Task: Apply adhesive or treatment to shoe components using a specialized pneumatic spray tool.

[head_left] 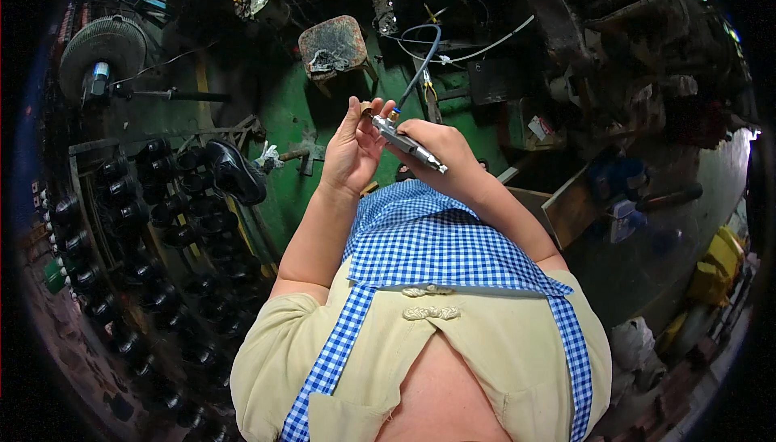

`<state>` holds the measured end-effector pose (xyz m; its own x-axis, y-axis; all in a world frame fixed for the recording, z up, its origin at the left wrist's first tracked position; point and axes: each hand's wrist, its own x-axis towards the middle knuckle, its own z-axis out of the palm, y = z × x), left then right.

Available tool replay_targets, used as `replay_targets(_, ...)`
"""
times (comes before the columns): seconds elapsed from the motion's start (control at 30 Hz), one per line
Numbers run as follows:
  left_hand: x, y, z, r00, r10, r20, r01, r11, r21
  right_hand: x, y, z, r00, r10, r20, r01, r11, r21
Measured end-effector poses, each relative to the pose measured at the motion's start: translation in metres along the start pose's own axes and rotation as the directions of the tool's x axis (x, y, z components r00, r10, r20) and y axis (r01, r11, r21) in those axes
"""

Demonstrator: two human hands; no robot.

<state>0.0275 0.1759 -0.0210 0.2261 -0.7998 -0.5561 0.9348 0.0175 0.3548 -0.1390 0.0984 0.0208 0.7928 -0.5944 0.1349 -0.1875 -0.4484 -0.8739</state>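
My right hand (440, 147) is wrapped around a slim silver pneumatic hand tool (406, 144), whose dark air hose (423, 62) runs up and away from its far end. My left hand (353, 149) is raised beside it, pinching a small brass-coloured piece (366, 111) between thumb and fingertips, close to the tool's tip. Both hands are held up in front of my chest, over a blue and white checked apron (420, 240).
A rack (137, 232) with several rows of black shoes fills the left side, one black shoe (234, 171) resting on top. A worn stool (333, 44) stands ahead on the green floor. A fan (103, 48) is at upper left. Dark machinery and cluttered benches lie to the right.
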Motion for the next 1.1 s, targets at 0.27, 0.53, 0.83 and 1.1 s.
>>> replay_targets(0.27,0.005,0.001,-0.003,0.994,-0.108,-0.036,0.105,0.992,-0.070,0.006,0.008,-0.002,0.999,0.026,0.020,-0.027,0.999,0.036)
replay_targets(0.53,0.008,0.008,0.001,0.989,-0.145,-0.038,0.146,0.989,0.005,0.007,0.007,0.001,0.999,0.033,-0.004,-0.033,0.989,0.143)
replay_targets(0.83,0.002,0.016,0.017,0.976,-0.217,0.030,0.217,0.976,0.011,0.017,0.009,-0.004,0.999,0.021,-0.032,-0.013,0.975,0.223)
replay_targets(1.1,0.009,0.008,0.006,0.997,-0.072,-0.016,0.072,0.997,0.007,0.017,0.005,-0.013,0.986,0.150,0.070,-0.160,0.972,0.173)
